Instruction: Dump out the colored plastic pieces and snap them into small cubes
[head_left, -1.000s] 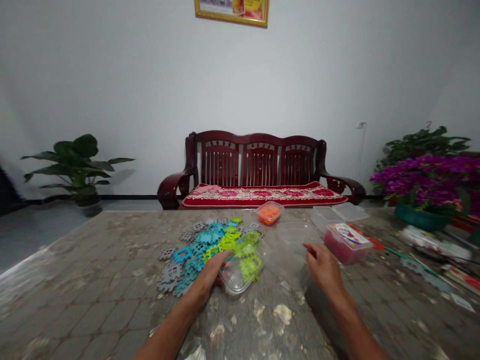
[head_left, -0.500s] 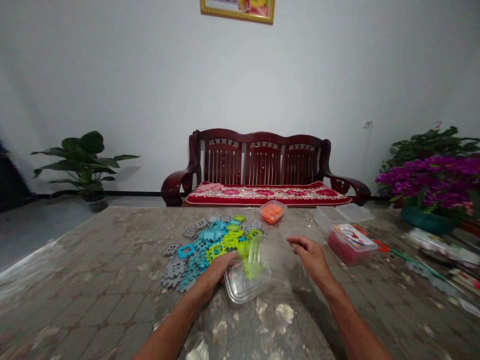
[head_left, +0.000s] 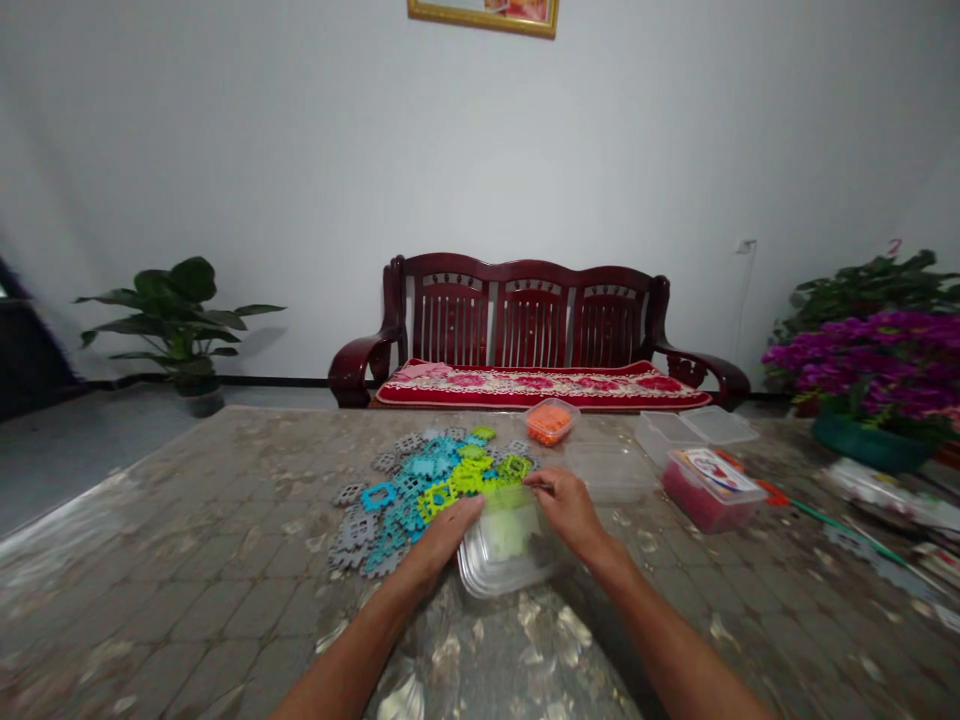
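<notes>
Two-handed, lower centre: your left hand (head_left: 448, 532) grips the box (head_left: 486, 590), apparently for steadiness, your right hand (head_left: 568, 510) its lid (head_left: 516, 525).

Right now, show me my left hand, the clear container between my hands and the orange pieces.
Left hand (head_left: 451, 531): head view, back.
Clear container (head_left: 507, 550): head view, about its middle.
Orange pieces (head_left: 550, 421): head view, pile's middle.

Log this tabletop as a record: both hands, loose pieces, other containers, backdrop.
Left hand: gripping the left side of a clear plastic container
Right hand: apparently holding a clear lid over it
Loose pieces: gray, blue and lime gear-edged plates, piled beyond and left
Other containers: small orange-filled tub; lidded red-filled tub
Backdrop: dark wooden bench, red patterned cushion
</notes>
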